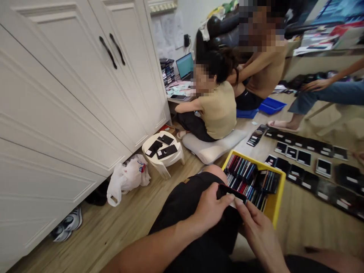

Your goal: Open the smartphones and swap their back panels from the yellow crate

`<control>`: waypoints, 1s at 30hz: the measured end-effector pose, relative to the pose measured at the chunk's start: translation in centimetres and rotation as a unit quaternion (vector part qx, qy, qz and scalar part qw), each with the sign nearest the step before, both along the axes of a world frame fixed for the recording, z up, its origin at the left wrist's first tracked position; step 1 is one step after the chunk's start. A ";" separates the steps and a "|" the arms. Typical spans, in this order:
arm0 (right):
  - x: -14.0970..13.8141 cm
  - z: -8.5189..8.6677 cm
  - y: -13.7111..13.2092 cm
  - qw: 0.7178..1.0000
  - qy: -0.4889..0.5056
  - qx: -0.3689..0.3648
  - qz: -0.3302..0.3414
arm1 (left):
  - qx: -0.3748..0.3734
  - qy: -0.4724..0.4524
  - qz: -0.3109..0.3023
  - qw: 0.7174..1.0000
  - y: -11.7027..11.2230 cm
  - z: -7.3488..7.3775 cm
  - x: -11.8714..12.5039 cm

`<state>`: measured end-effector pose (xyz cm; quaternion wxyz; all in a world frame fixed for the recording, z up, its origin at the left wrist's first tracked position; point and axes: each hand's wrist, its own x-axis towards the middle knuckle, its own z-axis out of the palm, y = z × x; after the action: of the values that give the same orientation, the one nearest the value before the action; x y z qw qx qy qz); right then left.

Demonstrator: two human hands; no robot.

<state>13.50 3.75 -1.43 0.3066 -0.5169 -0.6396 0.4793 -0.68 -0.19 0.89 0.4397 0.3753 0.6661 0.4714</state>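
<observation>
My left hand (pixel 212 206) and my right hand (pixel 257 233) both grip a black smartphone (pixel 231 193) by its edges, just above my black shorts (pixel 196 223). The phone is tilted, and a pale strip shows at its lower edge. Close beyond the phone stands a yellow crate (pixel 277 201) packed with several upright phones, and a few black ones lie on top. Neither hand touches the crate.
Rows of phones (pixel 309 163) lie on the wood floor to the right. A white stool (pixel 162 159) holds several phones. White cabinets (pixel 71 94) fill the left side. A seated person (pixel 218 112) and a second person (pixel 264 72) are ahead, with a blue tray (pixel 271 105) nearby.
</observation>
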 end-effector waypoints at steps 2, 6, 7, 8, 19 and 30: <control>-0.5 0.1 0.1 0.999 -0.042 0.007 0.020 | -0.014 0.025 0.012 1.000 0.0 -0.4 -0.1; -1.1 -0.2 0.0 0.998 -0.066 0.013 0.012 | -0.013 0.053 0.040 0.998 0.3 -1.4 -0.2; -1.2 -0.3 -0.1 0.998 -0.057 0.009 0.010 | -0.009 0.049 0.042 0.998 0.4 -1.6 -0.2; -1.2 -0.4 -0.1 0.999 -0.047 0.002 0.013 | -0.005 0.046 0.042 0.998 0.5 -1.8 -0.1; -1.2 0.6 0.0 0.995 0.038 -0.071 -0.057 | 0.030 -0.023 -0.034 0.999 0.9 -1.3 -0.9; 0.0 -0.2 -0.8 0.952 0.220 -0.203 -0.060 | 0.042 -0.057 0.021 0.997 0.9 -1.5 -0.2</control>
<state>13.47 2.92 -1.63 0.3567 -0.4870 -0.4135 0.6816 -0.86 0.71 -0.66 0.4507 0.3520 0.6275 0.5285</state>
